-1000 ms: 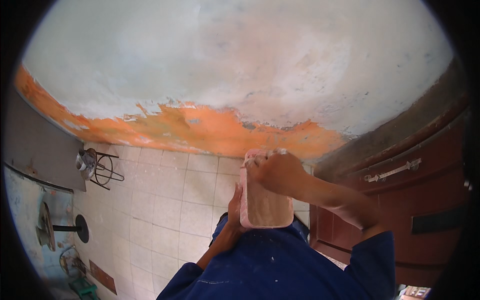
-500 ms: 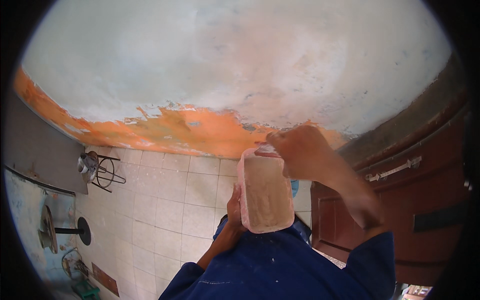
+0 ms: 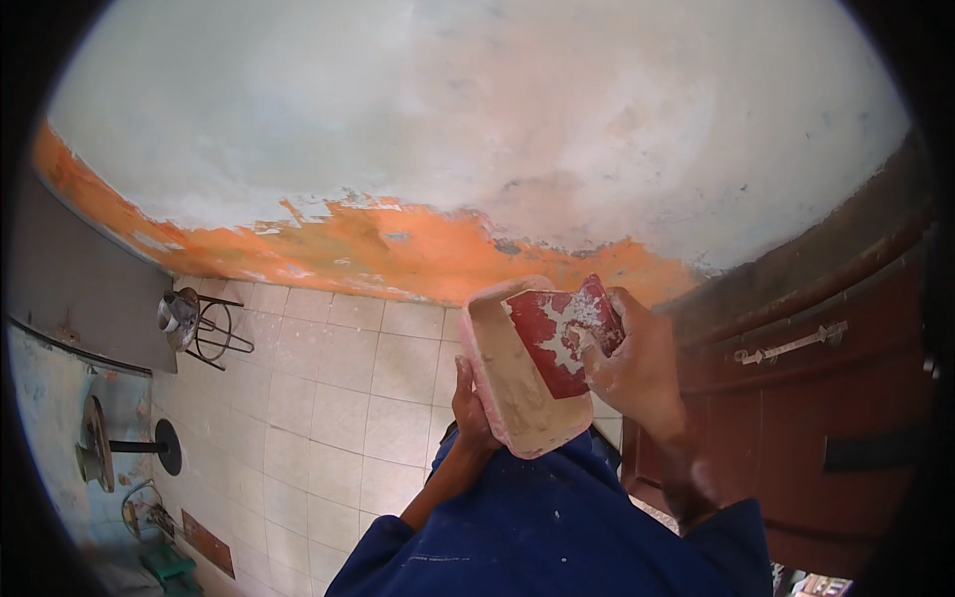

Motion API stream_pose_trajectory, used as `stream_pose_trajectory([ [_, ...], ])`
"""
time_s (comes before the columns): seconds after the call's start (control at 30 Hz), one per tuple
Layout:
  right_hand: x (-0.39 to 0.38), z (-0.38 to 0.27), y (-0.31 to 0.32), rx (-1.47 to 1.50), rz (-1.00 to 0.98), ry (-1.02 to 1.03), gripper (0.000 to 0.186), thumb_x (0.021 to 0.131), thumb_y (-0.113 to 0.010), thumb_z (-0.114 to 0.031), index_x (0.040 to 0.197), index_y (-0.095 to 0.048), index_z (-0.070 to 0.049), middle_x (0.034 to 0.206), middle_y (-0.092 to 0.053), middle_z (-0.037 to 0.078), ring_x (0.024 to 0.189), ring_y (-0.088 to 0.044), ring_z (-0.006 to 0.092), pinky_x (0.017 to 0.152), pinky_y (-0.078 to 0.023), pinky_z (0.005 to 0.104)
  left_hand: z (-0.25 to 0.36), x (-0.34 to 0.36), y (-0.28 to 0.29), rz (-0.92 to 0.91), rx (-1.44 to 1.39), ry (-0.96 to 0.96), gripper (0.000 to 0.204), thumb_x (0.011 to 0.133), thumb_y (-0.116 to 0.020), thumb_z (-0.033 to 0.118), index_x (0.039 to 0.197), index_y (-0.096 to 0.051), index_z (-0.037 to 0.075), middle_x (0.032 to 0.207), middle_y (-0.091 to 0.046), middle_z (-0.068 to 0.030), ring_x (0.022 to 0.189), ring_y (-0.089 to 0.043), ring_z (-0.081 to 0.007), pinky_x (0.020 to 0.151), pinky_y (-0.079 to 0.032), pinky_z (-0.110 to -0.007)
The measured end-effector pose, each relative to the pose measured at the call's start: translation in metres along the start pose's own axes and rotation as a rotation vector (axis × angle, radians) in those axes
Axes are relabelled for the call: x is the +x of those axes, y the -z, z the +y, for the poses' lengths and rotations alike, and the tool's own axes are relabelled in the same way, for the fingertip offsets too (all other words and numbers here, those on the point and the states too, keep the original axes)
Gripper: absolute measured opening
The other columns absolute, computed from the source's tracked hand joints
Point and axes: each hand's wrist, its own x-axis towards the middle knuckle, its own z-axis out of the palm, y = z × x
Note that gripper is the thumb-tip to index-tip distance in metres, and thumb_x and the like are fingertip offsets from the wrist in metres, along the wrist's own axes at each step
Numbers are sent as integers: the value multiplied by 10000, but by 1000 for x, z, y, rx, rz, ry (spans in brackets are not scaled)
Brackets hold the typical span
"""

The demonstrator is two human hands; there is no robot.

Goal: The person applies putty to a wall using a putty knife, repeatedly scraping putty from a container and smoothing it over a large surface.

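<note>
My left hand grips the left side of a pink rectangular tub, its thumb up along the outer wall. Inside the tub is a layer of beige-grey putty. My right hand is closed round the grip of a red putty spreader smeared with pale dried filler. The spreader's wide blade lies over the tub's opening, tilted, and covers its upper right part. Whether the blade edge touches the putty I cannot tell.
Ahead stands a wall, whitish above with ragged orange paint along its foot. A brown door is on the right. To the left, a metal-framed stool and a round-based stand rest by the tiled floor.
My right hand has turned and come down from the tub's far rim, bringing the spreader's broad red face into view over the tub. The tub has tilted slightly.
</note>
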Motion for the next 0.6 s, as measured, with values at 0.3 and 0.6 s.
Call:
stream_pose_trajectory([
  [0.3, -21, 22, -28, 206, 34, -15, 353, 719, -615, -20, 1052, -535, 64, 787, -634, 237, 773, -663, 350, 697, -502, 376, -1, -3, 2, -9, 179, -53, 628, 969, -267, 504, 1393, -285, 41, 1343, -433, -177, 1191, -480, -313, 1001, -410, -453],
  [0.6, -21, 15, -30, 69, -1, -27, 340, 701, -574, -1, 1035, -539, 54, 781, -628, 222, 717, -668, 307, 683, -504, 328, -6, -13, -6, 42, 255, -15, 598, 984, -179, 484, 1358, -332, 42, 1241, -497, -150, 1110, -522, -261, 970, -429, -395],
])
